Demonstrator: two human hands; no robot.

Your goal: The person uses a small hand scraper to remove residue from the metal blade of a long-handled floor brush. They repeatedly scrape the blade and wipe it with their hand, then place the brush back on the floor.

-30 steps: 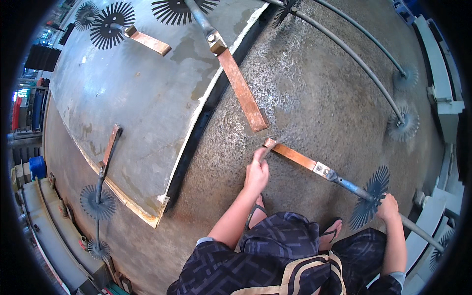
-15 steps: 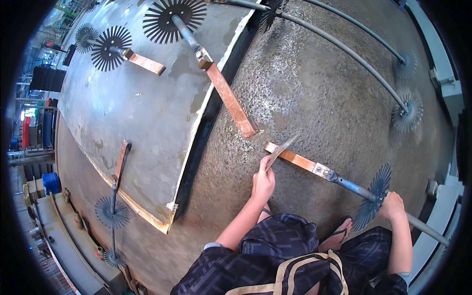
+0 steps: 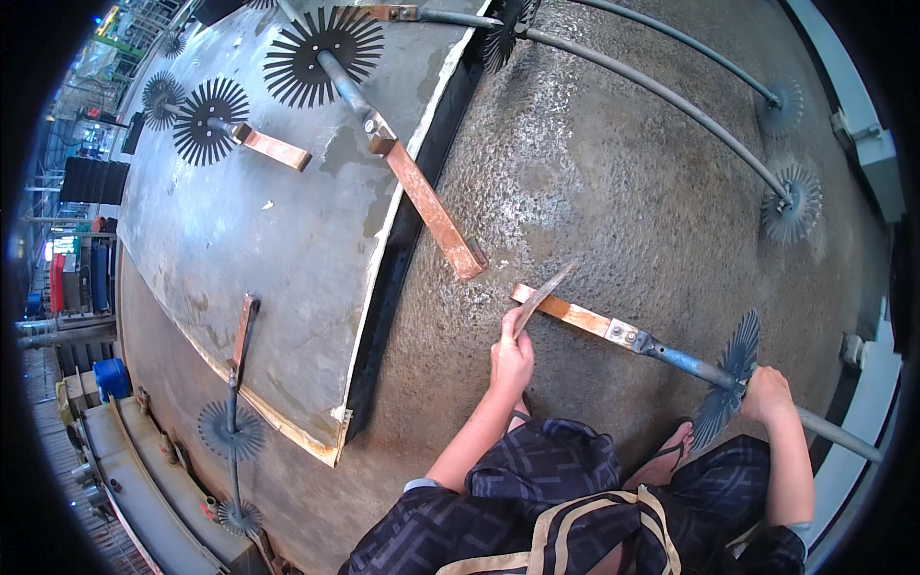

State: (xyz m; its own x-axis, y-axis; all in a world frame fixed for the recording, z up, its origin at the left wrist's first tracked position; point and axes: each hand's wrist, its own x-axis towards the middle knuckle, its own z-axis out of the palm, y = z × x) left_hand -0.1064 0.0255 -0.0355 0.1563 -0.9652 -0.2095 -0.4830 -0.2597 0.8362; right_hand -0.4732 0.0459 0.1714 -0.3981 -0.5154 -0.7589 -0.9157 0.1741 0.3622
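Observation:
My left hand (image 3: 511,362) is closed around one end of a thin, flat brownish strip (image 3: 544,299); its exact kind does not show. The strip lies slantwise across the copper bar (image 3: 572,313), near the bar's free end. A bolted metal clamp (image 3: 626,334) joins that bar to a grey-blue rod (image 3: 682,360). The rod passes through a dark slotted disc (image 3: 728,376) with many radial fins. Just right of this disc, my right hand (image 3: 768,395) wraps around the rod. The strip's lower end is hidden in my left fingers.
At upper left, a large grey sheet (image 3: 287,240) carries a finned disc (image 3: 324,56) on a rod with a long copper bar (image 3: 436,216) overhanging the wet rough floor (image 3: 537,211). Long rods (image 3: 661,105) lie at upper right. A metal trough (image 3: 158,498) stands at lower left.
The whole view has shifted slightly. Both hands keep their grips, and the strip still crosses the copper bar at nearly the same place.

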